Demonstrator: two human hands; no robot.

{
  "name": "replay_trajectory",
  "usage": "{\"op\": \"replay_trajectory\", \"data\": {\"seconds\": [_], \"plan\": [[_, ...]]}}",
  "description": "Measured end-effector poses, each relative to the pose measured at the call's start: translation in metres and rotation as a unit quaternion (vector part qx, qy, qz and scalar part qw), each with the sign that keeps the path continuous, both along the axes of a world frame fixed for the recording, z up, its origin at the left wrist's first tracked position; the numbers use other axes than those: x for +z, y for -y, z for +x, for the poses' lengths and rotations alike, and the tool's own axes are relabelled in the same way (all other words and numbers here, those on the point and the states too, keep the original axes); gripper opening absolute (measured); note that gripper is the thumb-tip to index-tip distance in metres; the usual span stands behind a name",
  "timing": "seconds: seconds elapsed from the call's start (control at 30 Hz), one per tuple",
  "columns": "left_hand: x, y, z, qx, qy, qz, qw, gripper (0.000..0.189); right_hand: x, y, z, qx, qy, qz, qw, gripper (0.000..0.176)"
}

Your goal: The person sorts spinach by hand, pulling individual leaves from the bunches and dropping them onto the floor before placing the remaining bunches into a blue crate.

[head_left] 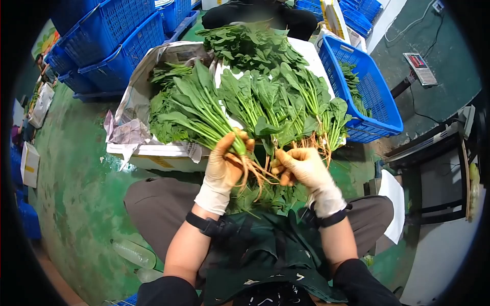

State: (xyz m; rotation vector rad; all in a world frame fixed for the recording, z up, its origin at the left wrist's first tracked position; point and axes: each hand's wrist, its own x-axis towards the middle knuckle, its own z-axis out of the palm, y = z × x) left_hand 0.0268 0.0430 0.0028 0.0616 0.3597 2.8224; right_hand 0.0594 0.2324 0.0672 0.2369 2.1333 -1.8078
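My left hand (223,162), in a stained white glove, is closed round the lower stems of a bunch of spinach (201,109). Its leaves point up and left, and orange-pink roots (251,172) hang below the fist. Beside those roots my gloved right hand (305,167) has thumb and fingers pinched together; whatever is in the pinch is too small to make out. More spinach plants (255,97) lie just beyond both hands on a white foam box (138,149), roots towards me. Loose leaves (270,196) are heaped below my hands, between my legs.
A larger heap of greens (250,47) lies at the far side, in front of a person in dark clothes (240,13). To the right is a blue crate (380,109) holding greens; stacked blue crates (117,35) stand left. A scale display (421,69) and plastic bottle (133,253) also show.
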Motion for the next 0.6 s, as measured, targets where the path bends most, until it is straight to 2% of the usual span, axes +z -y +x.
{"op": "replay_trajectory", "data": {"seconds": [0.03, 0.07, 0.1, 0.17, 0.2, 0.27, 0.37, 0.43, 0.53, 0.6], "plan": [[0.0, 0.006, -0.001, -0.048, -0.013, 0.047, 0.998, 0.02, 0.013, -0.006, -0.011, 0.052, 0.012, 0.145, 0.988, 0.044], [0.003, 0.006, 0.001, -0.045, -0.001, 0.071, 0.996, 0.023, 0.012, -0.017, -0.027, -0.025, -0.089, 0.241, 0.966, 0.045], [0.005, 0.005, 0.003, -0.042, 0.01, 0.095, 0.995, 0.026, 0.005, -0.03, -0.046, -0.102, -0.188, 0.33, 0.92, 0.047], [0.0, 0.003, 0.003, -0.055, 0.012, 0.085, 0.995, 0.029, -0.012, -0.06, -0.088, -0.149, -0.309, 0.445, 0.827, 0.043], [-0.001, 0.003, 0.003, -0.07, 0.016, 0.071, 0.995, 0.032, -0.021, -0.067, -0.098, -0.148, -0.313, 0.445, 0.826, 0.043], [-0.002, -0.002, 0.002, -0.042, 0.018, 0.054, 0.997, 0.031, -0.037, -0.075, -0.112, -0.078, -0.269, 0.602, 0.747, 0.036], [-0.001, -0.008, 0.003, -0.011, 0.059, 0.017, 0.998, 0.024, -0.053, -0.085, -0.118, -0.083, -0.28, 0.593, 0.75, 0.032], [-0.011, -0.006, 0.0, -0.035, 0.09, -0.017, 0.995, 0.023, -0.057, -0.097, -0.122, -0.116, -0.31, 0.556, 0.763, 0.028], [-0.014, -0.01, 0.0, -0.04, 0.094, -0.038, 0.994, 0.021, -0.042, -0.1, -0.114, -0.223, -0.349, 0.417, 0.809, 0.031], [-0.006, -0.016, 0.004, -0.026, 0.108, -0.072, 0.991, 0.02, -0.03, -0.094, -0.101, -0.248, -0.336, 0.239, 0.877, 0.03]]}}
